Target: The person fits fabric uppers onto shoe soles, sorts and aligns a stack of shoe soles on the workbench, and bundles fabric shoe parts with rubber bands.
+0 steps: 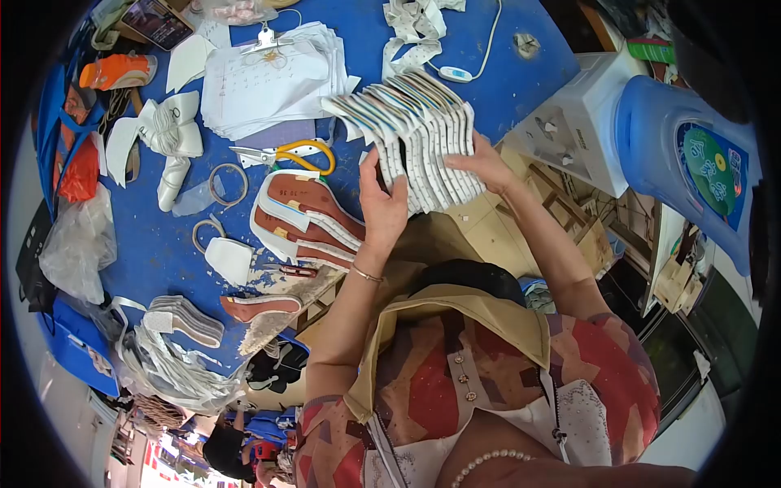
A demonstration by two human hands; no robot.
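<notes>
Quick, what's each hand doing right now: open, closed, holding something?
Left hand: closed, holding the left side of the stack of white pieces.
Right hand: closed, holding the same stack's right side.

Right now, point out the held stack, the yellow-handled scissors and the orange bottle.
Held stack [423, 146], head view: middle of its white faces.
Yellow-handled scissors [281, 152], head view: where handles meet blades.
Orange bottle [120, 71], head view: middle of its body.
</notes>
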